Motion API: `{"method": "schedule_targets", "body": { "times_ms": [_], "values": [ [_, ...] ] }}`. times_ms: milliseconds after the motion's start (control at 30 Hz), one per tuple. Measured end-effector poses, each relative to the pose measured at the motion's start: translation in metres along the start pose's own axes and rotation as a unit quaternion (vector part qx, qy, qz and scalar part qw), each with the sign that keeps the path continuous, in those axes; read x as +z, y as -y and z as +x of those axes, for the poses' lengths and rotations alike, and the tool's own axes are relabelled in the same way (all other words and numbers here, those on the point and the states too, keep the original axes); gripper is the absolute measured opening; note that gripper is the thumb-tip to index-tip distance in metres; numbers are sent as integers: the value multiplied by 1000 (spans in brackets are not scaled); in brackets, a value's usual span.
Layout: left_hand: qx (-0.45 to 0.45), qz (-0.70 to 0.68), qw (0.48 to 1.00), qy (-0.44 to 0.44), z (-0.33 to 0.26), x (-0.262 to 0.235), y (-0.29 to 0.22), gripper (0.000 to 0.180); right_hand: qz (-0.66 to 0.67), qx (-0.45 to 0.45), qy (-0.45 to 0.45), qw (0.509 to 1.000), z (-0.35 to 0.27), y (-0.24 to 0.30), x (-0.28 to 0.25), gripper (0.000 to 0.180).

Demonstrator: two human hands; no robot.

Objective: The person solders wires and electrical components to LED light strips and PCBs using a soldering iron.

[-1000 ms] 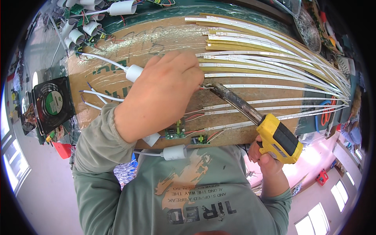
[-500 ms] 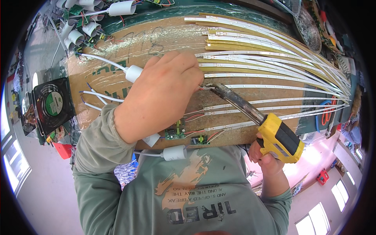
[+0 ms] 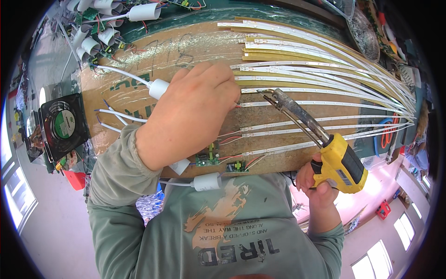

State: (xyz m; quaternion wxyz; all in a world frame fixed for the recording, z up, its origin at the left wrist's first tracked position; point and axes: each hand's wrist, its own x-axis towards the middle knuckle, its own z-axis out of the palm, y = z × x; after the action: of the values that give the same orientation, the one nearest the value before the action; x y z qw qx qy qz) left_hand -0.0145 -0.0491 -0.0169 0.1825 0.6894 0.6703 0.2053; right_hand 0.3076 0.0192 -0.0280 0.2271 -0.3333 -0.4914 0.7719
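Observation:
My left hand [image 3: 190, 116] is closed in a pinch, knuckles up, over the board. From its fingertips a bit of red wire [image 3: 238, 106] reaches the end of a white LED strip [image 3: 288, 104]; the rest of the wire is hidden under the hand. My right hand [image 3: 317, 183] grips a yellow and black soldering gun [image 3: 343, 162]. The gun's tip hangs over the strips, a little apart from the left fingertips. Below the left hand lie green circuit boards [image 3: 207, 157] with red and white wires. A white plastic housing [image 3: 159, 88] with a cable sits beside the left hand.
Several LED strips [image 3: 316, 79] fan out to the right across the brown board [image 3: 186, 51]. White housings and circuit boards [image 3: 90, 44] are heaped at the far left. A black fan [image 3: 64, 122] stands at the left edge. Blue-handled and orange-handled tools [image 3: 386, 132] lie at the right.
The soldering gun has moved right, and its tip has lifted off the strip's end by the left fingertips. My left hand has stayed almost in place.

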Motion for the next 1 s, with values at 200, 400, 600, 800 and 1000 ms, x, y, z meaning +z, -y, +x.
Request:
{"method": "schedule_targets", "body": {
  "times_ms": [200, 400, 600, 800, 1000],
  "values": [
    [-1, -2, 1000, 10, -1, 0, 2, 8, 17, -12, -11, 1000, 6, 1, 9, 75],
    [2, -11, 1000, 5, -2, 0, 3, 8, 87, -47, 43, 994, 45, 15, 54, 71],
    [0, -2, 1000, 4, -2, 2, 3, 10, 104, -46, 59, 992, 66, -1, 82, 73],
    [7, 0, 1000, 4, -4, 3, 5, 10, 134, -12, 79, 988, 70, 11, 90, 72],
    [12, 17, 1000, -8, -4, 5, 4, 10, 76, -36, 58, 995, 63, 9, 89, 72]
  ]
}}
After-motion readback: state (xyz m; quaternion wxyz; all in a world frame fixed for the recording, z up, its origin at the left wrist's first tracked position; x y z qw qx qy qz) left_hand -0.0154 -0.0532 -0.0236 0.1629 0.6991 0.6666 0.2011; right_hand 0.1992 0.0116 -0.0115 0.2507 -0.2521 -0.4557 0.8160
